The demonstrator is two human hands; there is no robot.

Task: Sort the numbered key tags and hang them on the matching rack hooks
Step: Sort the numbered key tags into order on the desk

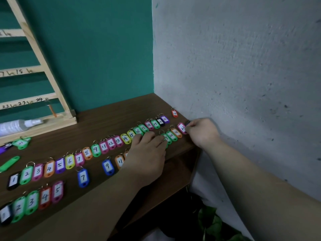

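— Presently, what lies on the tabletop (107, 119)?

— Numbered key tags in rows. The long row (86, 153) runs from a black tag 1 at the near left up to tag 21 toward the grey wall (243, 66), the tags side by side and mostly touching. A second row in front holds a blue tag 7 (83, 178), a blue tag 9 (108, 166) and an orange tag 11 (119, 161). A third group (32, 202) at the near left edge shows 2, 3, 4 and 5. A red tag 23 (174, 113) lies alone by the wall.

— The left hand?

— The left hand (147, 153) rests palm down over the rows, fingers spread flat, fingertips touching the green tag (165, 137) beside tags 20 and 21. Its grip is open; nothing is clasped in it.

— The right hand?

— The right hand (201, 131) sits at the far end against the wall, fingers curled, pinching the edge of the pink tag 22 (182, 128), which lies on the tabletop just beside tag 21.

— The rack?

— The wooden rack (50, 73) leans against the teal wall at the left. Its lowest rail reads 22, 23, 24; one orange tag (52, 110) hangs under the 24 mark. A clear bottle (15, 126) lies at its foot.
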